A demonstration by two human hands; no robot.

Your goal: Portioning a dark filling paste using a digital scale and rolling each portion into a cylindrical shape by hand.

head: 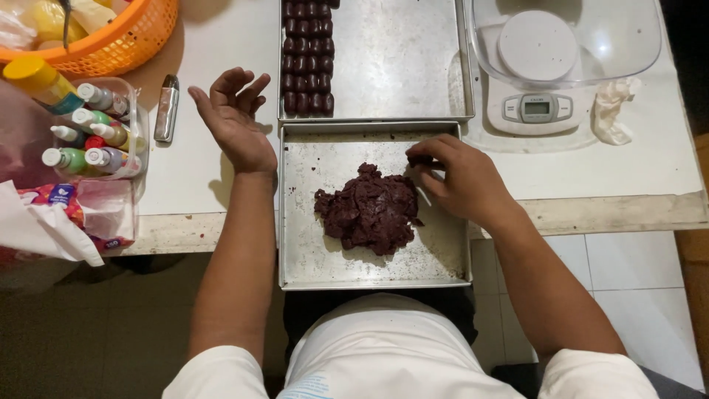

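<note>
The right hand pinches a small piece at the upper right edge of the dark dough mound lying mid-tray, while the left hand waits spread, palm up, beyond the tray's far left corner over the tabletop.

Top edge cut off the orange basket; its contents were blurred. Far tray also ran out at top, so the rows of dark pieces could not be counted in full. Right hand hid whatever its fingertips pinched at the dough mass. Scale display too small to read. Person's legs hidden beneath near tray.
</note>
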